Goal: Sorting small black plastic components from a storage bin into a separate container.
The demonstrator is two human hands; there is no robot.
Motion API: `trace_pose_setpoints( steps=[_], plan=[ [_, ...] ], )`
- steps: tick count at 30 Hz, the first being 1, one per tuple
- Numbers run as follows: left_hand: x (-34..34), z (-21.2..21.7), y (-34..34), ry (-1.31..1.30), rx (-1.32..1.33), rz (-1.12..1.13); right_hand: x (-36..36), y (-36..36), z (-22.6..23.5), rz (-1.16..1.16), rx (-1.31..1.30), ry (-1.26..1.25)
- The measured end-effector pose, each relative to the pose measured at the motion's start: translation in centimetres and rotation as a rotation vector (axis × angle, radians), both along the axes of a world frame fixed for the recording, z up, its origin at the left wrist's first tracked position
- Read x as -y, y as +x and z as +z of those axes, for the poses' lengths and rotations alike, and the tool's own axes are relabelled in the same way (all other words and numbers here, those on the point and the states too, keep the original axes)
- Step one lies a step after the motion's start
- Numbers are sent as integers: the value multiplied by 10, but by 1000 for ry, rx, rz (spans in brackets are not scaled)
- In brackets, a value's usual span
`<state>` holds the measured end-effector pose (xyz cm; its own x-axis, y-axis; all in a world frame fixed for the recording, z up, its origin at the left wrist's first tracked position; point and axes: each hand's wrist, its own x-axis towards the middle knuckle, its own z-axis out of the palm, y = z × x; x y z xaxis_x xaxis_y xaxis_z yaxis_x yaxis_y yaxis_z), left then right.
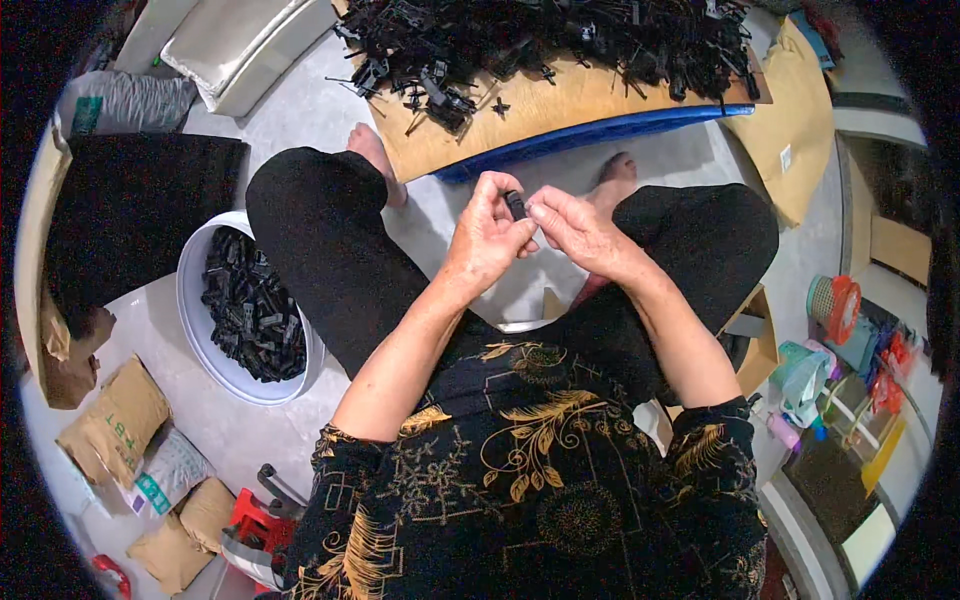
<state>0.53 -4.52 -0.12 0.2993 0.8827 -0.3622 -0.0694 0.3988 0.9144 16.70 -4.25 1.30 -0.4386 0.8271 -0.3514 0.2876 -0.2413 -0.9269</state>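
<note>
A small black plastic part (pixel 515 205), short and blocky, is held up between my knees. My left hand (pixel 485 240) is closed on it, with the thumb below and the curled fingers above. From the other side my right hand (pixel 583 230) comes in, its thumb and fingertips pinched together right beside the part. Whether those fingertips grip the part itself or a smaller piece is hidden. Ahead of my hands, a large heap of black plastic parts (pixel 560 50) covers much of a wooden board (pixel 420 140). Some thin branched pieces lie along its near edge.
To the left of my knee stands a white bucket (pixel 190 290) holding many black parts. Blue material (pixel 600 132) shows under the board's edge. Beige sacks (pixel 790 120) stand at the far right, packages (pixel 118 415) lie at lower left, and colourful bags (pixel 800 380) are at right.
</note>
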Motion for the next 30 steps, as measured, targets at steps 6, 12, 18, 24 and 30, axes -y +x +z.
trace_pose_setpoints(
  steps=[6, 12, 18, 24, 30],
  plan=[
    [-2, -5, 4, 26, -155, -35, -2, -2, -1, 25, 78, 72],
    [-2, -4, 5, 151, -393, -48, -5, -7, -4, 14, 102, 100],
    [3, -15, 6, 339, -545, 22, -2, -11, -21, -10, 128, 198],
    [0, -3, 8, 280, -383, 135, -1, -14, -15, -104, 70, 227],
    [-7, 19, -12, -115, 386, 292, 2, -10, -3, -229, -73, -78]
  ],
)
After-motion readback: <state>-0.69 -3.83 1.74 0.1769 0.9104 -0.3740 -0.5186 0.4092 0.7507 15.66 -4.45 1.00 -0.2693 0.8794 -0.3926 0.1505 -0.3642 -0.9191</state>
